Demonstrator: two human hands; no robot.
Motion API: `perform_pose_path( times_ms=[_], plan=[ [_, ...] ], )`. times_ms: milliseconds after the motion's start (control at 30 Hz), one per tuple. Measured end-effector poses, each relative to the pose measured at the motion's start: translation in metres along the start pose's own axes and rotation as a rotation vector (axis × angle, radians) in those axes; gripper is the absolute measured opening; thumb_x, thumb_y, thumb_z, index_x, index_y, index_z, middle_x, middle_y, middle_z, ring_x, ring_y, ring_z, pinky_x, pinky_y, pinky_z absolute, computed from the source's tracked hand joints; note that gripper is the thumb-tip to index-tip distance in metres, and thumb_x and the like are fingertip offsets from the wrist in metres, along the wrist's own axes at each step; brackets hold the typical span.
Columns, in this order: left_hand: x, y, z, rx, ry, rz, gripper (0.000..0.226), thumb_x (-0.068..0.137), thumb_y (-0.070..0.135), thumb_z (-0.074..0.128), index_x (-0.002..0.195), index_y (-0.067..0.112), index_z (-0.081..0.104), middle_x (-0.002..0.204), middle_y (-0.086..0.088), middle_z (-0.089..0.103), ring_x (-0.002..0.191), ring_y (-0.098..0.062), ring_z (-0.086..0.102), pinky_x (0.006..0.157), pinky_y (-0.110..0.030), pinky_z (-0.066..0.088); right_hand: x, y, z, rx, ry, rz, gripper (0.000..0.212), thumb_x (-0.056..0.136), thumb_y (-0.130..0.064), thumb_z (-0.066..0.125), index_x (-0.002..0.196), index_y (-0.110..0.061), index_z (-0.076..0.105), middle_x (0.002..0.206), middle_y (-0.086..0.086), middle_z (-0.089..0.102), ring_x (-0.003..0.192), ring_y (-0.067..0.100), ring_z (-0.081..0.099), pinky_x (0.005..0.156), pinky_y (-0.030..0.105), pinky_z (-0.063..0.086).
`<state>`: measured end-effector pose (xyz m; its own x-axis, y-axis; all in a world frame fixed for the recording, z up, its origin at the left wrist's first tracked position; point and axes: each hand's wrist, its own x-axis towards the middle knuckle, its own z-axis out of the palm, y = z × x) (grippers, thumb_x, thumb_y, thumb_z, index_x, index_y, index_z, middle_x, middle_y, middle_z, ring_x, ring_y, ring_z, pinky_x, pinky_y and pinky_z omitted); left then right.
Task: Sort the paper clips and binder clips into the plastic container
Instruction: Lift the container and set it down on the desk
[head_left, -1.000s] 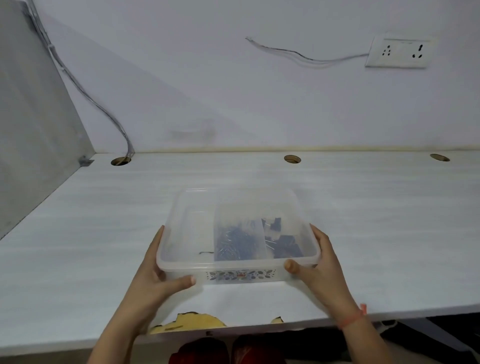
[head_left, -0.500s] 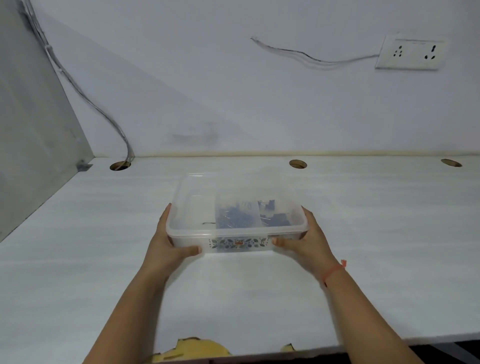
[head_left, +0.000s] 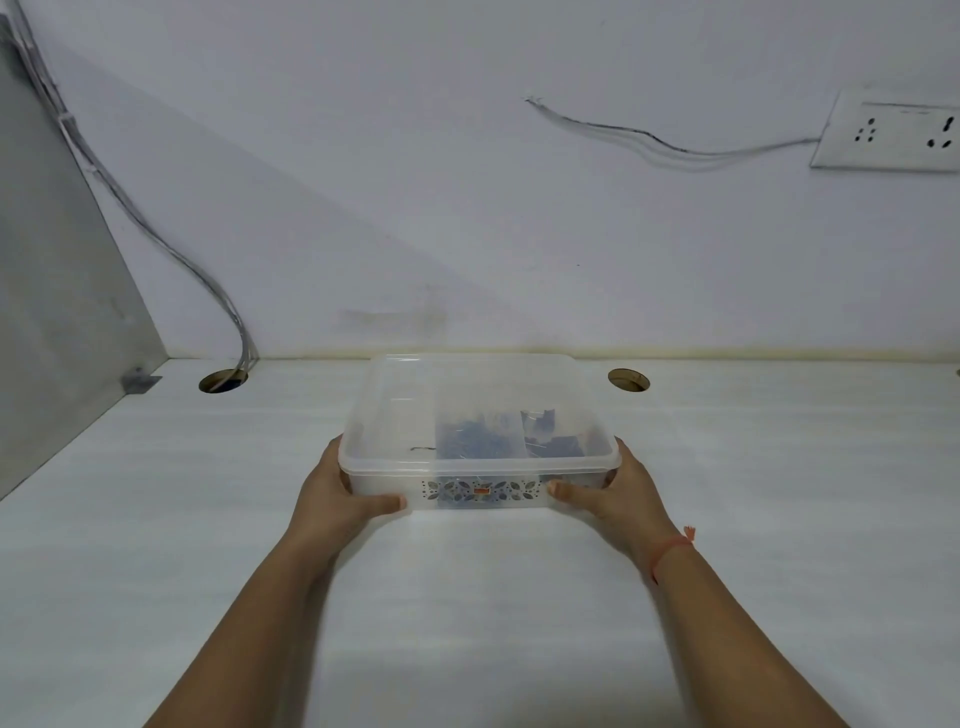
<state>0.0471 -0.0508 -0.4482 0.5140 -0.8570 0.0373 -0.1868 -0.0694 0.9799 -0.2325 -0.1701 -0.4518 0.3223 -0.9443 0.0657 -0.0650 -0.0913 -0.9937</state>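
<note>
Gripping plastic container (head_left: 395, 415) | left hand (head_left: 337, 499) clasps left end | right hand (head_left: 618, 499) clasps right end | on desk (head_left: 156, 519)

The plastic container (head_left: 395, 415) is translucent white with a leaf-pattern band and a small orange label; dark blue clips (head_left: 478, 444) show inside. The tabletop (head_left: 779, 493) is white, the wrist thread (head_left: 670, 548) orange-red.
</note>
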Motion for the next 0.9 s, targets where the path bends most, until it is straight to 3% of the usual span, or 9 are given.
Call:
perform_pose_path(
  times_ms=[167,367,467,567,700,900],
  plan=[
    [0.013,-0.001,0.002,0.04,0.018,0.003,0.08,0.052,-0.003,0.085,0.115,0.033,0.05,0.107,0.007,0.065,0.098,-0.014,0.063,0.077,-0.024,0.048,0.014,0.0,0.001,0.031,-0.021,-0.007,0.069,0.052,-0.015,0.091,0.113,-0.019,0.06,0.11,0.0,0.072,0.103,0.015,0.067,0.074,0.028,0.057],
    [0.014,0.002,0.005,0.041,0.037,0.003,0.08,0.055,-0.005,0.084,0.12,0.028,0.051,0.097,0.018,0.063,0.088,0.003,0.06,0.067,-0.013,0.045,0.02,0.002,0.001,0.061,-0.029,-0.013,0.062,0.057,-0.006,0.088,0.111,-0.018,0.061,0.107,0.001,0.072,0.099,0.016,0.069,0.075,0.033,0.058],
    [0.013,0.003,0.006,0.034,0.04,0.002,0.081,0.055,-0.004,0.084,0.121,0.029,0.051,0.098,0.014,0.064,0.088,0.0,0.061,0.068,-0.014,0.045,0.019,0.003,0.001,0.066,-0.034,-0.019,0.061,0.058,-0.005,0.087,0.112,-0.016,0.061,0.107,0.002,0.073,0.099,0.016,0.069,0.076,0.034,0.059],
    [0.01,0.002,0.007,0.04,0.055,0.012,0.083,0.053,-0.001,0.086,0.123,0.027,0.052,0.107,0.006,0.065,0.096,-0.013,0.064,0.078,-0.024,0.049,0.019,0.002,0.001,0.127,-0.056,0.001,0.062,0.061,0.0,0.085,0.116,-0.011,0.059,0.11,0.007,0.071,0.101,0.02,0.068,0.072,0.033,0.058],
    [0.007,0.001,0.007,0.03,0.071,0.022,0.081,0.053,-0.001,0.086,0.122,0.026,0.053,0.11,0.002,0.066,0.1,-0.017,0.064,0.083,-0.029,0.049,0.02,0.003,0.001,0.184,-0.1,0.033,0.069,0.055,-0.007,0.087,0.117,-0.014,0.059,0.114,0.008,0.07,0.108,0.025,0.066,0.081,0.045,0.057],
    [0.01,0.0,0.007,0.042,0.071,0.015,0.082,0.052,0.001,0.086,0.126,0.02,0.054,0.111,0.002,0.067,0.101,-0.016,0.064,0.077,-0.022,0.048,0.024,0.0,-0.003,0.155,-0.163,0.029,0.06,0.067,-0.002,0.081,0.122,-0.012,0.057,0.117,0.007,0.069,0.109,0.022,0.065,0.079,0.033,0.057]
  ],
)
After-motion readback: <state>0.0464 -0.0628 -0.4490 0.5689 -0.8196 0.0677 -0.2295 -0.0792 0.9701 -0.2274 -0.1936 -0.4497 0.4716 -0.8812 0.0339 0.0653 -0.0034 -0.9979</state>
